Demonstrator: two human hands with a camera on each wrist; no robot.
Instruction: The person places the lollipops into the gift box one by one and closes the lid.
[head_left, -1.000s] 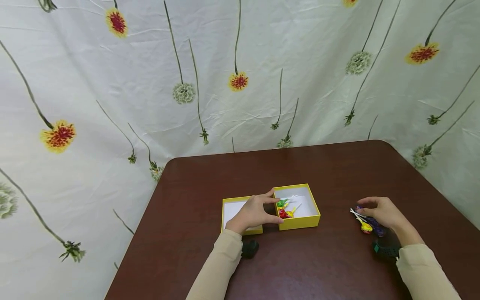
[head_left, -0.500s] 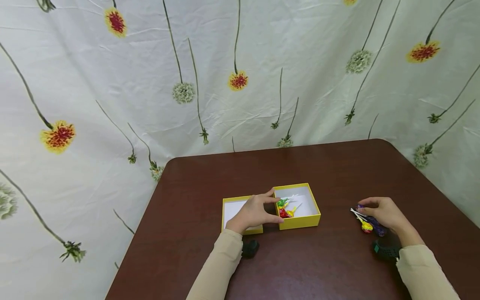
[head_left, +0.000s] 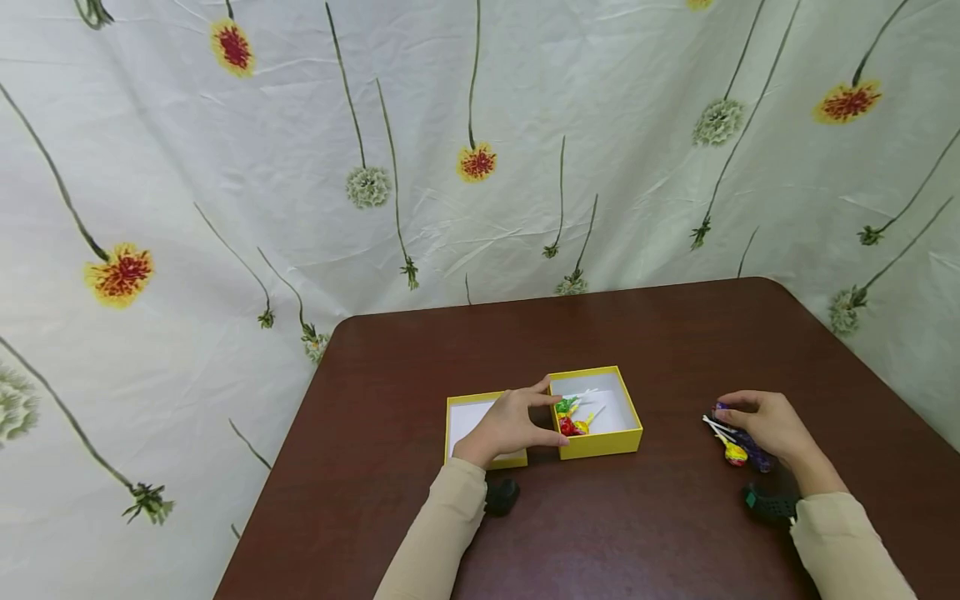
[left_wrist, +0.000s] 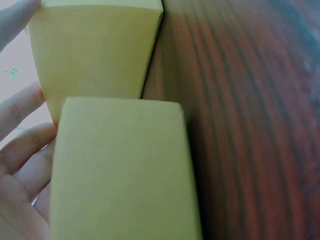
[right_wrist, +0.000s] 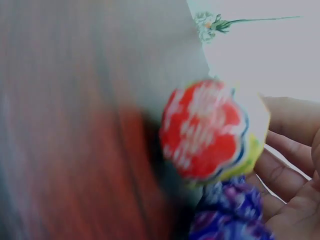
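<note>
A yellow box (head_left: 600, 444) with a white inside holds several lollipops (head_left: 573, 418) in green, red and yellow wrappers. My left hand (head_left: 510, 425) spans the box's left side, thumb at the front corner and a finger at the back corner. In the left wrist view those fingers lie along the box wall (left_wrist: 95, 50). On the right, my right hand (head_left: 768, 425) pinches a purple-wrapped lollipop (head_left: 722, 407) between thumb and fingers. Just below it lie a yellow-and-red lollipop (head_left: 735, 454) and more purple wrappers (head_left: 759, 458). The yellow-and-red lollipop's head (right_wrist: 205, 132) looms large in the right wrist view.
A second shallow yellow tray or lid (head_left: 461, 417) lies left of the box, partly under my left hand and forearm. Both wrists carry dark devices. The brown table (head_left: 615, 533) ends at a flowered white cloth (head_left: 420, 242) behind.
My right hand shifts up very slightly, and the purple wrapper at its fingertips shows more plainly. The left hand and the box stay where they were.
</note>
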